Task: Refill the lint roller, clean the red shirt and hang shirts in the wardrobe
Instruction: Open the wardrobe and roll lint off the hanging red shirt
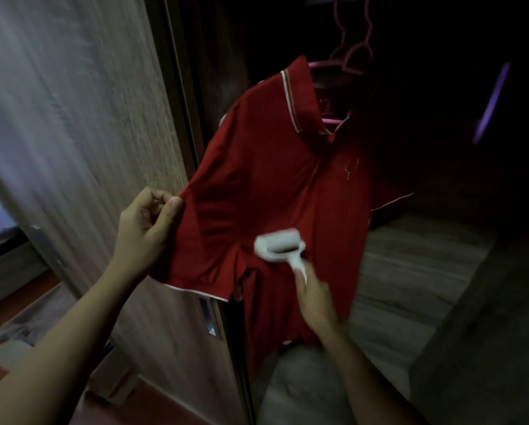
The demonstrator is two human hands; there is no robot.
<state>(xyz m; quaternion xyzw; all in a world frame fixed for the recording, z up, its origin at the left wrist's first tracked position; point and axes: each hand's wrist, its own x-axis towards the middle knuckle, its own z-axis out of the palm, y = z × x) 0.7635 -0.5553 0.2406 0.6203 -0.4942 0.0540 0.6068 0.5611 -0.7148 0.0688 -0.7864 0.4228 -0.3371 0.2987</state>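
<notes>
The red shirt (272, 179) hangs on a pink hanger (353, 53) just inside the open wardrobe, its front facing out and its white-edged collar folded down. The person's left hand (146, 228) pinches the edge of the near sleeve (202, 240) between thumb and curled fingers, pulling it out to the side so the cloth lies stretched. Their right hand (314, 299) is wrapped round the handle of a white lint roller (280, 245), whose head rests against the shirt's front below the sleeve; hand and roller are blurred. The wooden wardrobe door (82, 118) stands just left of the shirt. Deep in the dark wardrobe to the right is a purple hanger (491, 102), and below the shirt a wooden shelf (410, 271). A grey cloth (36, 320) lies on the floor beside the door.
</notes>
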